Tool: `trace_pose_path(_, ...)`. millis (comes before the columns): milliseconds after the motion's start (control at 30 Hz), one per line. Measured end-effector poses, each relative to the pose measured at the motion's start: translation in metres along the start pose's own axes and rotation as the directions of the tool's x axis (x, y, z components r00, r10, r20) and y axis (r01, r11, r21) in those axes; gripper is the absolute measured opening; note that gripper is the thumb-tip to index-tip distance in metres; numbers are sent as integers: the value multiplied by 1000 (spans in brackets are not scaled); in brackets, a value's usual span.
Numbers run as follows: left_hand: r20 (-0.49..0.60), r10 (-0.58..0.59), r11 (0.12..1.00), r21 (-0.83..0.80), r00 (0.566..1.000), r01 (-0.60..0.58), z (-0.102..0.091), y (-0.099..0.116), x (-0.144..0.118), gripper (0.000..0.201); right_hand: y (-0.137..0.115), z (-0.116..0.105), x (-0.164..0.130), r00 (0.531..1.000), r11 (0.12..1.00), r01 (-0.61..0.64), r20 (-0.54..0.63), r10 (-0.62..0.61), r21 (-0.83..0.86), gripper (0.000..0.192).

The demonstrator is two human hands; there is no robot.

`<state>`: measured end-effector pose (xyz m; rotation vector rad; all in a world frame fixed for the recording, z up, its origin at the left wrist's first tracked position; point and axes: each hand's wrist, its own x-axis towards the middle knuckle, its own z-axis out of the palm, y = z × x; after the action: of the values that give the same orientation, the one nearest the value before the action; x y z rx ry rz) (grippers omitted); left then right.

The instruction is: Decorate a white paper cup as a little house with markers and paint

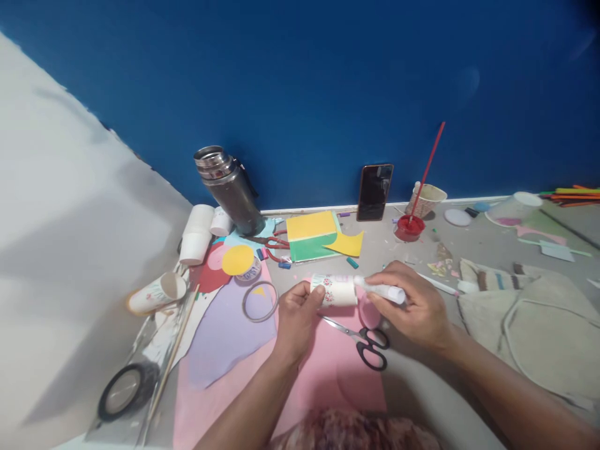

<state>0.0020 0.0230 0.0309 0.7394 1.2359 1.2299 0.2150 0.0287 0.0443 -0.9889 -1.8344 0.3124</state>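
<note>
My left hand (pixel 296 315) grips a small white paper cup (pixel 334 290) with a floral band, held on its side above a pink paper sheet (pixel 323 369). My right hand (pixel 415 306) holds a white glue stick (pixel 384 290), whose tip touches the cup's end. Black-handled scissors (pixel 368 345) lie on the pink sheet just below both hands.
A steel flask (pixel 229 187), white cups (pixel 197 232), yellow and green paper (pixel 312 236), red scissors (pixel 276 245), tape rolls (pixel 126 389), a phone (pixel 375 191) leaning on the blue wall, a red paint pot (pixel 409 227) with brush, and a cloth bag (pixel 529 325) surround the work spot.
</note>
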Motion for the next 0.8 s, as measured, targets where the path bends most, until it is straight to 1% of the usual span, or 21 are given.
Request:
trace_pose_path(100,-3,22,998,57,1000,-22,-1,1,0,58,0,-1,0,999,998,-30,43,27,58,15)
trace_pose_path(267,11,45,997,69,999,-46,-1,2,-1,55,-2,-6,0,979,978,-183,106,172,103,12)
trace_pose_path(300,9,54,996,76,998,-55,0,2,-2,55,-3,-7,1,975,973,-199,127,184,119,11)
trace_pose_path(400,11,68,994,88,998,-69,-1,2,-2,53,-5,-8,1,970,963,-200,174,170,180,10)
trace_pose_path(500,24,60,993,101,998,-62,-3,1,-1,54,-6,-9,3,959,949,-258,164,229,180,10)
trace_pose_path(567,54,49,994,97,997,-55,-5,-1,0,54,-5,-11,5,941,930,-329,146,306,167,10)
trace_pose_path(633,103,33,997,59,994,-39,-7,-5,1,54,-2,-13,6,915,900,-401,119,385,172,8)
trace_pose_path(733,162,17,1000,-5,987,-16,-7,-8,1,53,6,-14,7,851,822,-524,95,517,223,10)
trace_pose_path(800,171,29,999,8,985,-31,-7,-8,0,53,11,-13,8,811,763,-581,119,573,284,13)
